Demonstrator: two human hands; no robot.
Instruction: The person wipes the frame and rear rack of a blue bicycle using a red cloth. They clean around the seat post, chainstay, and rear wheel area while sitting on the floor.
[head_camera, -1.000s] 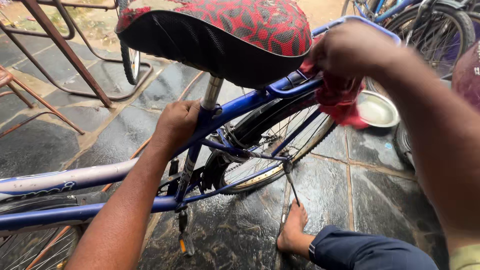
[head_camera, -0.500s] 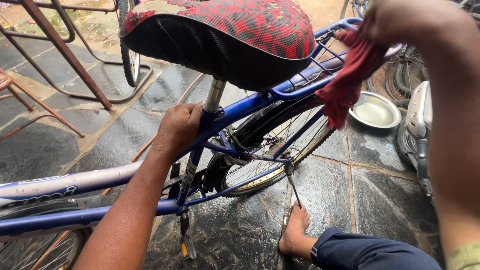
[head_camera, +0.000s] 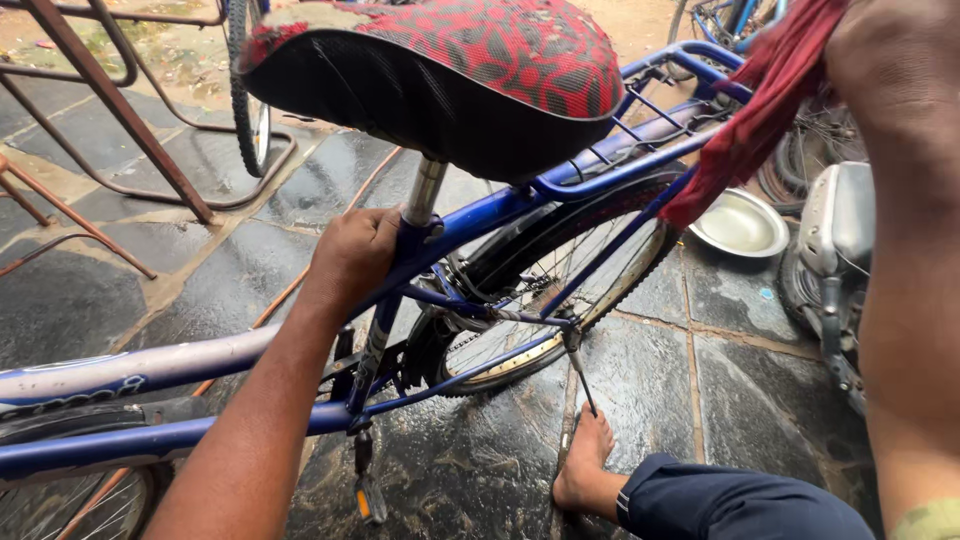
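The right hand (head_camera: 895, 60) is cut off by the top edge, its fingers out of sight where the red cloth (head_camera: 755, 120) starts. The blue bicycle frame (head_camera: 150, 435) runs past the left edge, its front unseen.

Soft, even daylight, faint sheen on the wet stone floor (head_camera: 700, 400), sharp centre, right forearm blurred near the lens.

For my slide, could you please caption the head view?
Left hand grips a blue bicycle's frame below the saddle; right hand holds a red rag.
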